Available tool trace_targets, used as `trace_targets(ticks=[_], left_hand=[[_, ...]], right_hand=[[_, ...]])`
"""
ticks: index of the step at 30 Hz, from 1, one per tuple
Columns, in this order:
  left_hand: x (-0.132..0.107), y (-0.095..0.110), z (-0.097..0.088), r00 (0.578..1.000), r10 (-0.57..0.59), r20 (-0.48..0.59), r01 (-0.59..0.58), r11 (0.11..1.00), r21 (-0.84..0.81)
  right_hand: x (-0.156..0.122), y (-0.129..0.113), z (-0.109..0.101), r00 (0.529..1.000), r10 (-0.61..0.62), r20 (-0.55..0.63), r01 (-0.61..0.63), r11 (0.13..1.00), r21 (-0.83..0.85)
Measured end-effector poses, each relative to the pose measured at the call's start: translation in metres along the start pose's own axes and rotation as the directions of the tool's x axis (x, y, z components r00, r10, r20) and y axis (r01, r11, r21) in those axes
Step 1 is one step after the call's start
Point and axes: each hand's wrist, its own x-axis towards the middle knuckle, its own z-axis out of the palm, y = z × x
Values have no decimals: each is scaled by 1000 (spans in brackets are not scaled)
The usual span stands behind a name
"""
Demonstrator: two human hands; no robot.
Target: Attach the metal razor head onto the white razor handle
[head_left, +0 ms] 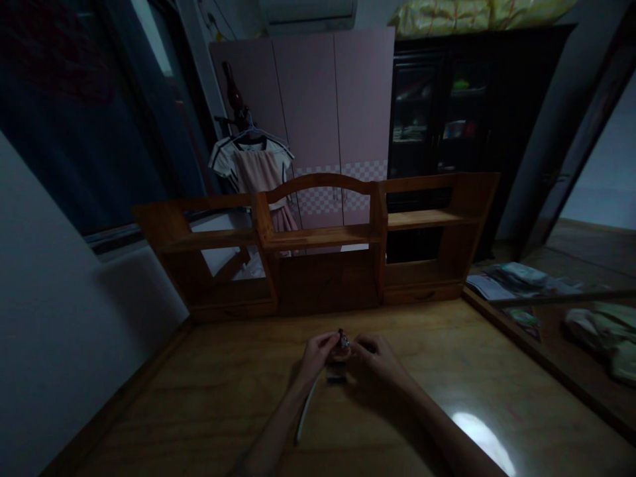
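Over the wooden desktop (223,391), my left hand (317,354) pinches a small dark piece with shiny, light-coloured bits (343,340). Too little detail shows to tell its kind. Close to its right side is my right hand (378,356), fingers curled and closed; a dark patch shows among them, and what they hold cannot be made out. A small dark flat object (336,379) lies on the desktop just below the hands. A thin white cord or strip (305,412) runs from beside my left wrist toward the near edge.
A wooden shelf unit (322,236) stands along the desktop's far edge. To the right, papers and bags (521,275) lie beyond the raised wooden edge (541,361), near a pale cloth bundle (603,338). A white wall (74,318) borders the left. Light glares on the desktop at lower right.
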Motion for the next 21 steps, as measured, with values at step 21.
trace_targets(ticks=[21], left_hand=[[-6,22,-10,988,152,25,-150,921,359]], right_hand=[[16,26,-27,922,163,-352,-84,969,231]])
